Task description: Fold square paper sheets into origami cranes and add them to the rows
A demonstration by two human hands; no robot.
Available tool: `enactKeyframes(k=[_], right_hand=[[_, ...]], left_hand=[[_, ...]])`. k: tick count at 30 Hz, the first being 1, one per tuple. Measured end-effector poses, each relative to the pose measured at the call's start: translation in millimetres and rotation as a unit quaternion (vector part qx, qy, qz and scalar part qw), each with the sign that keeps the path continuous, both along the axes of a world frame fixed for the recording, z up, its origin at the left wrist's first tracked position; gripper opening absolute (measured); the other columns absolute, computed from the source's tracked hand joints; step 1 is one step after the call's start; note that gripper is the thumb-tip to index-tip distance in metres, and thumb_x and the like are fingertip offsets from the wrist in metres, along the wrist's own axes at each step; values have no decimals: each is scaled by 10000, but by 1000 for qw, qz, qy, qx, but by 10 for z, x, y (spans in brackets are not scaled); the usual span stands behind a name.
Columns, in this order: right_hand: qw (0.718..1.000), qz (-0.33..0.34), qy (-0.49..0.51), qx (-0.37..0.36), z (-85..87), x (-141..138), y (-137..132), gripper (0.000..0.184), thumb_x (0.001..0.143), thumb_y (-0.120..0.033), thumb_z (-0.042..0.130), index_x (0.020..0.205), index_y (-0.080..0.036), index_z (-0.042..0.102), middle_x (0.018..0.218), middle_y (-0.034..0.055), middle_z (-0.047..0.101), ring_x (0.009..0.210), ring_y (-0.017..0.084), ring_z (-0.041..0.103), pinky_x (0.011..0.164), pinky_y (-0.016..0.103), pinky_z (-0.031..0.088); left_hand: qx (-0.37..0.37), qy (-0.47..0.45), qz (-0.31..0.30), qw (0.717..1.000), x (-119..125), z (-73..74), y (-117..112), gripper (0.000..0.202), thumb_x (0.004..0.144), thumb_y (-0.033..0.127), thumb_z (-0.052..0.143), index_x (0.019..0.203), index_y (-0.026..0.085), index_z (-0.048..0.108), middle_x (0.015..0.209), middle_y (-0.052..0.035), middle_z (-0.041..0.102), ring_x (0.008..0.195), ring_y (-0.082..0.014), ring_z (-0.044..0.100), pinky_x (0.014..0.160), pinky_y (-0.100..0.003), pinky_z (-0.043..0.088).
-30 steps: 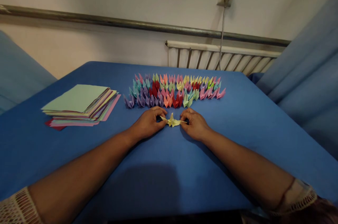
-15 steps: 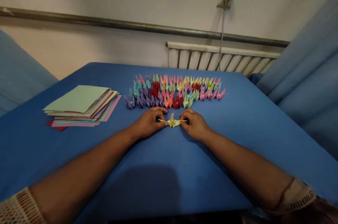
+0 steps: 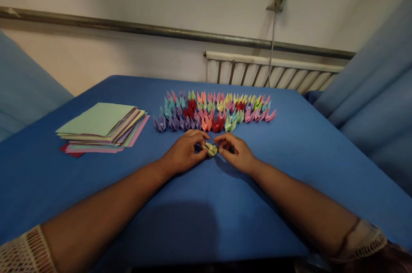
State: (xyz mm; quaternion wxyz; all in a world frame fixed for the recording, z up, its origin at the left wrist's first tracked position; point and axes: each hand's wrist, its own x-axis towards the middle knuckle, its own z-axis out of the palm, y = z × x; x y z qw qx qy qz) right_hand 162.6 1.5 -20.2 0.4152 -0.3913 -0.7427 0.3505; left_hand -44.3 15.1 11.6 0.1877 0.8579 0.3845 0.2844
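A small pale yellow folded paper crane lies on the blue table between my two hands. My left hand pinches its left side with thumb and fingertips. My right hand has its fingers curled against the crane's right side. Most of the crane is hidden by my fingers. Just beyond my hands stand several rows of finished coloured paper cranes.
A stack of coloured square paper sheets lies at the left of the table. Blue fabric hangs at the right. A metal rail and a radiator run along the wall behind.
My hands have moved closer together. The yellow crane, earlier stretched wide by its two tips, is now bunched small between my fingers.
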Motion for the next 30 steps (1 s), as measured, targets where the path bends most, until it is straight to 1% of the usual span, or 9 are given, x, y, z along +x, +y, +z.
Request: enactKeyframes(k=[4,5,7,12,16,18,22,26,30], right_hand=[[1000,-6,-5,20,-4,-13,-2,84,808,-224,638,887,-195,636,868,19,604,733,125,562,679,260,463],[1000,-13,5,19,-26,-15,17,32,815,-221,624,828,-192,633,853,19,603,735,127,561,686,265,464],[999,-15,40,-6,-72,-12,68,76,824,-215,598,756,-190,619,815,17,608,746,134,572,717,282,475],[974,77,162,-135,-87,9,134,114,819,-304,638,799,-193,621,771,1,641,712,134,605,742,313,508],[960,120,200,-156,-54,4,103,169,785,-347,702,791,-188,647,771,-3,642,709,123,599,740,292,498],[958,126,205,-158,-55,3,91,161,782,-342,713,792,-191,657,761,-8,642,699,115,592,721,276,488],[955,128,210,-163,-72,11,88,145,773,-333,728,799,-204,666,769,-16,649,698,109,593,713,267,481],[957,125,203,-165,-80,18,86,162,770,-352,728,796,-204,666,767,-14,650,701,113,597,718,275,487],[959,129,190,-164,-73,12,68,158,776,-341,724,805,-196,670,775,-9,646,705,113,600,717,278,490]], left_hand=[[-25,-15,4,1000,17,14,-21,91,752,220,656,705,184,586,1020,-55,666,988,-214,610,917,-386,450],[-46,-30,0,998,21,14,-20,99,752,229,663,699,181,594,1018,-56,666,985,-212,615,925,-385,450],[-110,-92,-2,990,25,11,-9,113,769,271,671,733,176,620,1023,-61,669,978,-207,627,923,-378,462],[-311,-270,25,911,15,-13,36,306,833,390,647,1056,182,674,1094,-87,692,1017,-217,633,935,-394,476],[-401,-304,-47,863,13,-8,32,307,787,363,716,1013,154,720,1174,-114,675,1059,-232,625,979,-386,447],[-416,-311,-78,851,16,9,17,269,784,333,726,986,156,732,1193,-113,666,1047,-222,629,974,-371,448],[-418,-308,-101,849,20,47,-6,190,746,265,764,904,164,741,1217,-98,649,1044,-212,624,955,-358,453],[-414,-308,-100,851,22,53,-11,156,722,270,783,798,149,722,1178,-95,655,988,-201,629,932,-372,456],[-405,-307,-85,857,22,38,-12,139,732,271,771,741,145,712,1085,-69,646,894,-162,617,888,-340,461]])
